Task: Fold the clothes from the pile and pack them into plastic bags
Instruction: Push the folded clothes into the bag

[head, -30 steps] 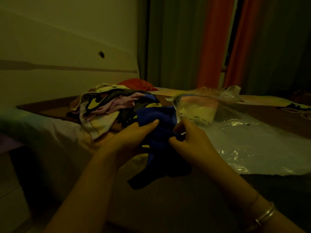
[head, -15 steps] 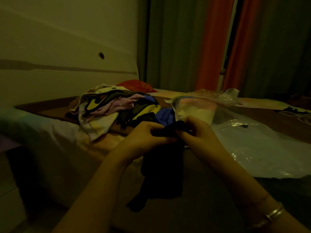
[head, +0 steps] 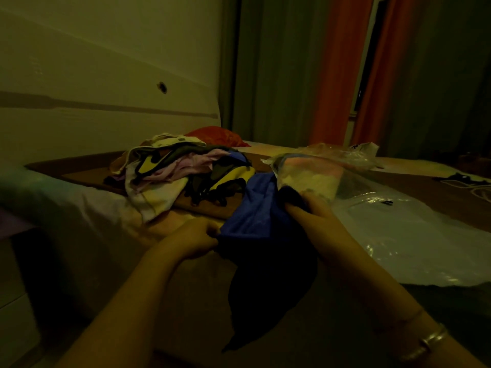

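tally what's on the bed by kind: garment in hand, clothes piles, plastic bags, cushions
Blue garment held by the left hand and right hand: 1
Clothes pile: 1
Plastic bags: 2, one filled, one flat
Red cushion: 1
Total: 5

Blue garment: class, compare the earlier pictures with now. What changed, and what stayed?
The hands moved apart, stretching the blue garment: left hand lower and leftward, right hand rightward. Both keep their grip. The clothes pile and plastic bags stayed put.
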Motion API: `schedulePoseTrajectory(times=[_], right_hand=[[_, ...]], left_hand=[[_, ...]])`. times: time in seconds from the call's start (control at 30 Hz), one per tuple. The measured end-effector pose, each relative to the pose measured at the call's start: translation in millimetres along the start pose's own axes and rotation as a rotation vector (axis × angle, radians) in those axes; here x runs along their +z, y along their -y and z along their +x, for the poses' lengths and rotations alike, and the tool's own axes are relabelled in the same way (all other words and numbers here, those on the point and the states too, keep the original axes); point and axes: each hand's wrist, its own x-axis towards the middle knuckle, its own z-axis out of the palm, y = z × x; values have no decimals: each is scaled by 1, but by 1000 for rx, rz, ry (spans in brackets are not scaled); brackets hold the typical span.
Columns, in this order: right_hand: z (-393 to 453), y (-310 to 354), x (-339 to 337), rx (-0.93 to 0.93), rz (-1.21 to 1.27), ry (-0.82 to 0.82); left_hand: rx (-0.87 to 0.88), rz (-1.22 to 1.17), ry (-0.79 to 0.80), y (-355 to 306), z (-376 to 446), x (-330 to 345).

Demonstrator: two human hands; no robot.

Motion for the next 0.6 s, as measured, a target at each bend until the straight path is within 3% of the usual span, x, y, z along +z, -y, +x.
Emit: schedulePoseTrajectory(times=[0.17, 0.33, 0.5, 0.6], right_hand=[[15, -15, 15, 73, -110, -1], [21, -44, 50, 88, -262, 86], [36, -77, 90, -94, -529, -2], [54, -88, 102, -101, -569, -87]], left_hand=[[-12, -263, 139, 13, -12, -20], [-51, -233, 291, 25, -22, -20], [-165, -245, 221, 30, -13, -9], [-310, -335, 122, 35, 2, 1]])
